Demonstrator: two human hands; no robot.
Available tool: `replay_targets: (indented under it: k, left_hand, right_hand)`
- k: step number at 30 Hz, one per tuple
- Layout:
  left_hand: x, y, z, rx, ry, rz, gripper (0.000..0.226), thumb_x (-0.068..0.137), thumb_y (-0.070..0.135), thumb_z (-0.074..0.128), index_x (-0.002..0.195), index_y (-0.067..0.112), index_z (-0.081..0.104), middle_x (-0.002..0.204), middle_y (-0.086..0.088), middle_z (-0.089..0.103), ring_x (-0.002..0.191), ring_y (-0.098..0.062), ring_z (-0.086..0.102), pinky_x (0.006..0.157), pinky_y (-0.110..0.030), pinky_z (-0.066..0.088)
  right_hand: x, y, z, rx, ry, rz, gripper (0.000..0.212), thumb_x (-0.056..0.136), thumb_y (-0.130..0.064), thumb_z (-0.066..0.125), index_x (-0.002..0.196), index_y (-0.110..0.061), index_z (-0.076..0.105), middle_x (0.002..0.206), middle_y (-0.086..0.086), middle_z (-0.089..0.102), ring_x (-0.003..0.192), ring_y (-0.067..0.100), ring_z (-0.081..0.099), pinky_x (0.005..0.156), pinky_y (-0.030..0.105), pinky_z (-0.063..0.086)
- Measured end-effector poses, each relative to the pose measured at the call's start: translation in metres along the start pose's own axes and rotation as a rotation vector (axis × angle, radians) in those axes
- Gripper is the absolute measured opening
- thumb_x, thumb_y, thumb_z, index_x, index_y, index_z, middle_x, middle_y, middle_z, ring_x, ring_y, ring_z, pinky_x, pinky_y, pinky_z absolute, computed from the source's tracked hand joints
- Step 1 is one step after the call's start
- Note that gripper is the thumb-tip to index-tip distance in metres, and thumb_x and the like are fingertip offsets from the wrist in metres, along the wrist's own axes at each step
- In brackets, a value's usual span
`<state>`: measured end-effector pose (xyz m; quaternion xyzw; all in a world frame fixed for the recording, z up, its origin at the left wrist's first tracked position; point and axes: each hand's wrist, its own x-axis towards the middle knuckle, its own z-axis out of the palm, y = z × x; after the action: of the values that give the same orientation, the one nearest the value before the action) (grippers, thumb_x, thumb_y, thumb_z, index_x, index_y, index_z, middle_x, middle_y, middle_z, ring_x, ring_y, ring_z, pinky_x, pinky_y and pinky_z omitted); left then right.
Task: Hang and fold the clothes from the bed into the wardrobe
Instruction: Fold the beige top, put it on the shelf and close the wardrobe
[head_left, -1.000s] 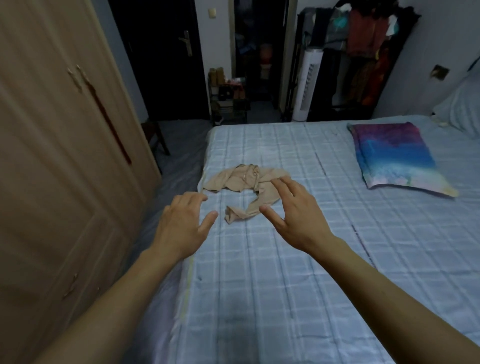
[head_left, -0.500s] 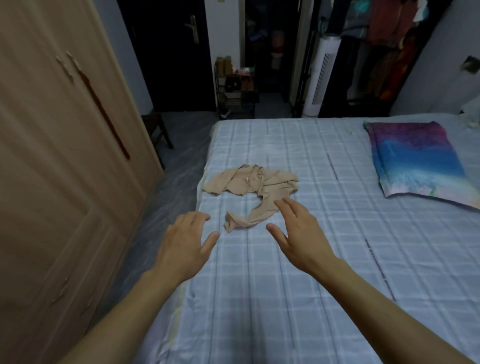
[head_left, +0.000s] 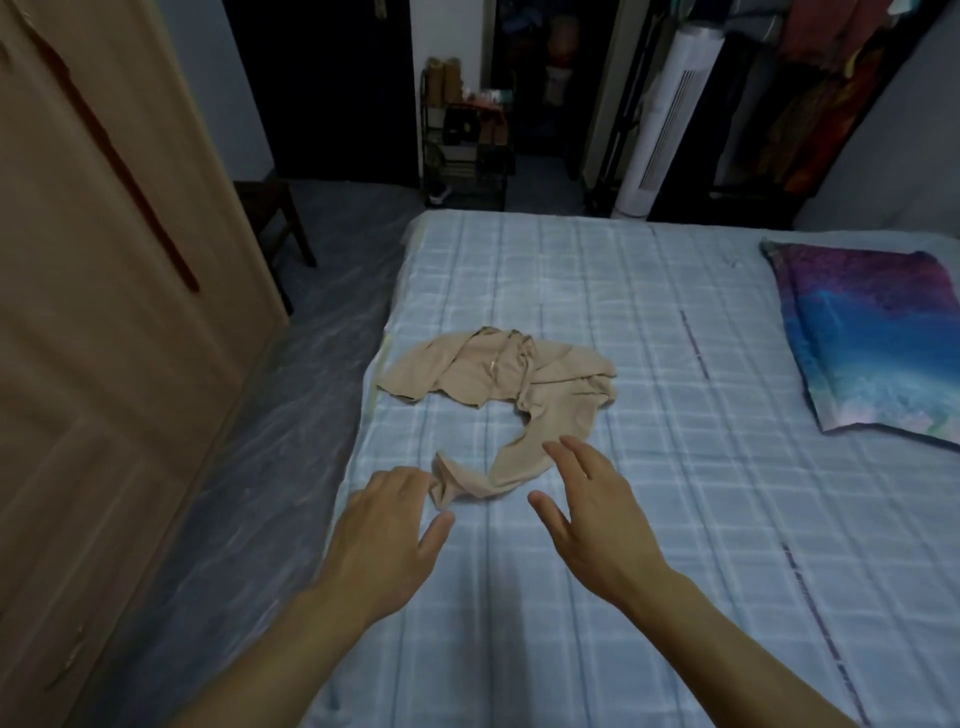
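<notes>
Both hands spread wide, holding nothing: left hand and right hand flank the near end of the beige garment on the bed.

garment on bed; wardrobe left; pillow right.

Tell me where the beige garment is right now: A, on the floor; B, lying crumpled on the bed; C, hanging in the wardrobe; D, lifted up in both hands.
B: the beige garment lies crumpled on the bed, with the left hand and right hand open at its near end.
</notes>
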<state>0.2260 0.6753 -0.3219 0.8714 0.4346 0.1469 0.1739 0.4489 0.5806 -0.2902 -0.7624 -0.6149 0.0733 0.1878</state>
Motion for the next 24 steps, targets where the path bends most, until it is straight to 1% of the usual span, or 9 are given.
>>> replay_targets:
  k: [5, 8, 11, 13, 15, 18, 20, 21, 24]
  left_hand:
    - [0.05, -0.033, 0.08, 0.031, -0.088, 0.014, 0.046, 0.087, 0.055, 0.033, 0.102, 0.021, 0.059, 0.102, 0.003, 0.059, 0.093, -0.021, 0.055, 0.078, -0.04, 0.048]
    - [0.071, -0.052, 0.13, 0.072, -0.11, 0.046, 0.037, 0.086, 0.045, 0.054, 0.111, 0.018, 0.059, 0.115, -0.001, 0.06, 0.106, -0.025, 0.056, 0.082, -0.04, 0.05]
    - [0.093, -0.071, 0.174, 0.165, -0.101, 0.084, 0.059, 0.073, 0.033, 0.077, 0.126, 0.017, 0.058, 0.137, -0.006, 0.055, 0.125, -0.028, 0.053, 0.089, -0.042, 0.051]
    - [0.105, -0.083, 0.201, 0.207, -0.106, 0.118, 0.07, 0.064, 0.029, 0.083, 0.128, 0.016, 0.059, 0.134, -0.006, 0.058, 0.124, -0.03, 0.055, 0.09, -0.043, 0.051]
    - [0.112, -0.094, 0.224, 0.228, -0.126, 0.13, 0.067, 0.059, 0.028, 0.085, 0.121, 0.016, 0.064, 0.12, -0.004, 0.064, 0.113, -0.03, 0.059, 0.083, -0.042, 0.052]
    - [0.113, -0.107, 0.252, 0.252, -0.114, 0.12, 0.037, 0.06, 0.018, 0.086, 0.092, 0.021, 0.069, 0.092, 0.001, 0.065, 0.091, -0.027, 0.061, 0.066, -0.037, 0.048]
    - [0.11, -0.112, 0.258, 0.223, -0.061, 0.135, 0.033, 0.057, 0.007, 0.086, 0.08, 0.021, 0.067, 0.079, 0.001, 0.063, 0.081, -0.027, 0.061, 0.06, -0.035, 0.046]
    - [0.108, -0.113, 0.258, 0.184, -0.028, 0.14, 0.032, 0.059, 0.004, 0.085, 0.079, 0.02, 0.066, 0.077, 0.001, 0.062, 0.079, -0.028, 0.06, 0.06, -0.035, 0.048]
    - [0.098, -0.113, 0.252, 0.083, 0.064, 0.168, 0.025, 0.07, 0.001, 0.078, 0.084, 0.016, 0.064, 0.081, -0.003, 0.061, 0.08, -0.028, 0.057, 0.062, -0.039, 0.053]
  right_hand:
    - [0.043, 0.042, 0.081, -0.006, -0.106, 0.042, 0.054, 0.097, -0.038, 0.054, 0.144, -0.014, 0.042, 0.148, 0.007, 0.042, 0.134, 0.024, 0.041, 0.105, 0.03, 0.034]
    - [0.063, 0.065, 0.129, 0.001, -0.168, 0.056, 0.057, 0.097, -0.038, 0.054, 0.146, -0.015, 0.037, 0.15, 0.005, 0.038, 0.136, 0.023, 0.037, 0.108, 0.032, 0.033]
    - [0.08, 0.085, 0.174, 0.02, -0.172, 0.02, 0.054, 0.09, -0.03, 0.064, 0.138, -0.012, 0.047, 0.14, 0.008, 0.048, 0.127, 0.026, 0.047, 0.101, 0.035, 0.041]
    - [0.088, 0.102, 0.206, -0.007, -0.177, -0.019, 0.055, 0.083, -0.025, 0.071, 0.133, -0.011, 0.053, 0.137, 0.012, 0.052, 0.126, 0.032, 0.049, 0.1, 0.041, 0.044]
    - [0.094, 0.118, 0.233, -0.035, -0.2, -0.014, 0.058, 0.077, -0.022, 0.075, 0.131, -0.012, 0.057, 0.14, 0.016, 0.052, 0.13, 0.037, 0.047, 0.105, 0.045, 0.042]
    - [0.103, 0.134, 0.263, -0.069, -0.144, -0.016, 0.035, 0.065, -0.014, 0.076, 0.099, -0.014, 0.072, 0.108, 0.01, 0.066, 0.102, 0.034, 0.06, 0.085, 0.042, 0.052]
    - [0.108, 0.136, 0.27, -0.091, -0.102, -0.008, 0.016, 0.06, -0.007, 0.075, 0.073, -0.015, 0.07, 0.077, 0.005, 0.064, 0.076, 0.028, 0.06, 0.065, 0.031, 0.045]
    - [0.109, 0.135, 0.272, -0.105, -0.085, -0.003, 0.016, 0.06, -0.003, 0.075, 0.064, -0.016, 0.066, 0.067, 0.004, 0.061, 0.066, 0.027, 0.058, 0.06, 0.027, 0.038]
    - [0.107, 0.134, 0.272, -0.11, -0.075, 0.024, 0.019, 0.073, 0.001, 0.067, 0.066, -0.015, 0.058, 0.067, 0.004, 0.058, 0.064, 0.026, 0.055, 0.056, 0.03, 0.033]
